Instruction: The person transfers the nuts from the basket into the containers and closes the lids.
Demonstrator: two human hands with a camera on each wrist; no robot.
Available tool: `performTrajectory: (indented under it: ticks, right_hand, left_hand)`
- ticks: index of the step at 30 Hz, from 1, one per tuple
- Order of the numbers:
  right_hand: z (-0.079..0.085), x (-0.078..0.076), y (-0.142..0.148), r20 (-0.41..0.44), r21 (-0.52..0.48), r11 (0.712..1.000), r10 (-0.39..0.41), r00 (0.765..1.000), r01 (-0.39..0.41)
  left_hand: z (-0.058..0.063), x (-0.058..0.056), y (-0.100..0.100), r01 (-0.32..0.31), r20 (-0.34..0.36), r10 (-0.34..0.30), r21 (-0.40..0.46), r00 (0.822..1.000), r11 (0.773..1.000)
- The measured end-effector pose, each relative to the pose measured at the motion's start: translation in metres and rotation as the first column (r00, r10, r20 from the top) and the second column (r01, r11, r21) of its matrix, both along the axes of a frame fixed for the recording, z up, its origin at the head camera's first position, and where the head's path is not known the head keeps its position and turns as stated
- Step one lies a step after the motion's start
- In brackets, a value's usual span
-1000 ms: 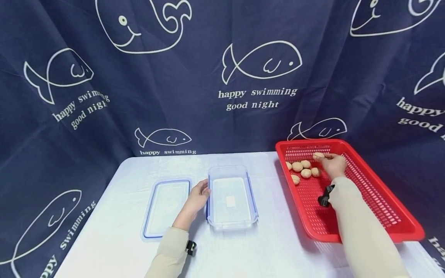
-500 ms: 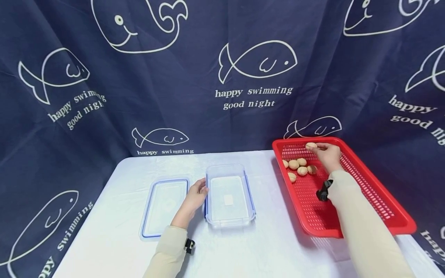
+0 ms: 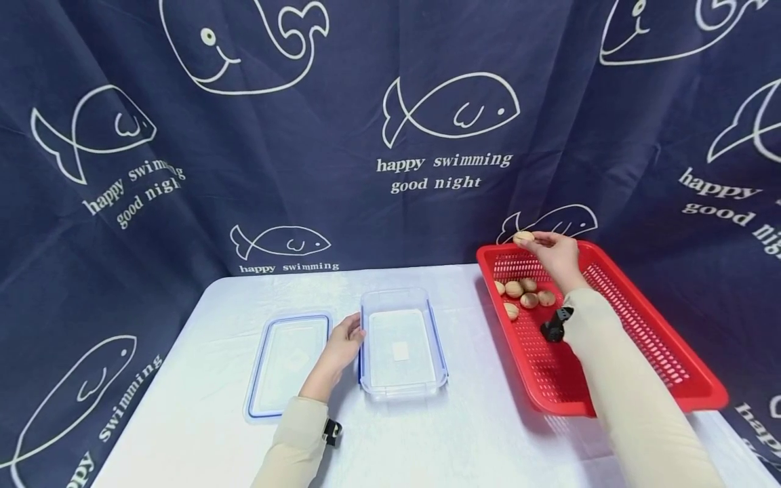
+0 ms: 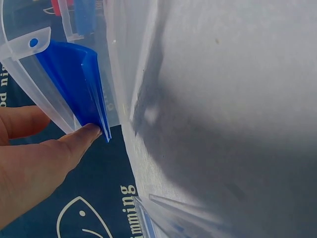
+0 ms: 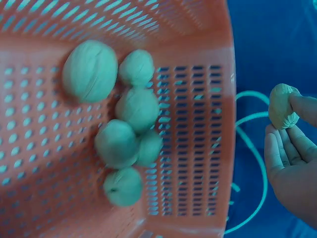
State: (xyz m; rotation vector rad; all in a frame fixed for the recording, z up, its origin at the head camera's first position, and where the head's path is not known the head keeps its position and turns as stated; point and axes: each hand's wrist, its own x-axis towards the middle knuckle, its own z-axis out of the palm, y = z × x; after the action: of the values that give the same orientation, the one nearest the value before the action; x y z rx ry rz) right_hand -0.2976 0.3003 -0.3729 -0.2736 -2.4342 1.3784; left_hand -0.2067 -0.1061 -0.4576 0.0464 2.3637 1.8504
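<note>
My right hand [image 3: 556, 256] pinches a walnut [image 3: 523, 238] between thumb and fingertips, up at the far rim of the red plastic basket [image 3: 552, 400]. In the right wrist view the held walnut [image 5: 282, 106] shows beyond the basket's edge. Several more walnuts [image 5: 116, 144] lie in the basket, bunched at its far left. My left hand [image 3: 343, 344] grips the left side of a clear plastic food container [image 3: 404, 391], which stands uncovered in the middle of the table. From the left wrist, a fingertip presses the container's blue side latch [image 4: 74, 79].
A clear lid with a blue seal [image 3: 287, 366] lies flat on the white table [image 3: 482, 447], left of the container. Behind the table hangs a dark blue curtain [image 3: 342, 169] with white fish drawings. The basket's raised wall stands between the walnuts and the container.
My right hand has lifted the walnut up from inside the basket and moved it left, to the far rim. The left hand stays on the container.
</note>
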Motion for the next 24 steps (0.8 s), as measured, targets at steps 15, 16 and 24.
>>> performTrajectory:
  ticks: [15, 16, 24]
  right_hand:
    - [0.018, -0.007, -0.048, -0.047, -0.08, 0.991, 0.108, 0.993, -0.112]
    - [0.018, -0.008, -0.052, -0.048, -0.088, 0.989, 0.119, 0.992, -0.122]
    - [0.021, -0.013, -0.081, -0.095, -0.09, 0.975, 0.193, 0.977, -0.201]
  left_hand:
    - [0.0, 0.001, 0.0, 0.01, -0.01, -0.01, -0.007, 1.0, 1.0]
    - [0.0, 0.001, 0.0, 0.01, -0.01, -0.01, -0.008, 1.0, 1.0]
    - [0.0, 0.0, 0.0, 0.009, -0.012, -0.01, -0.009, 1.0, 1.0]
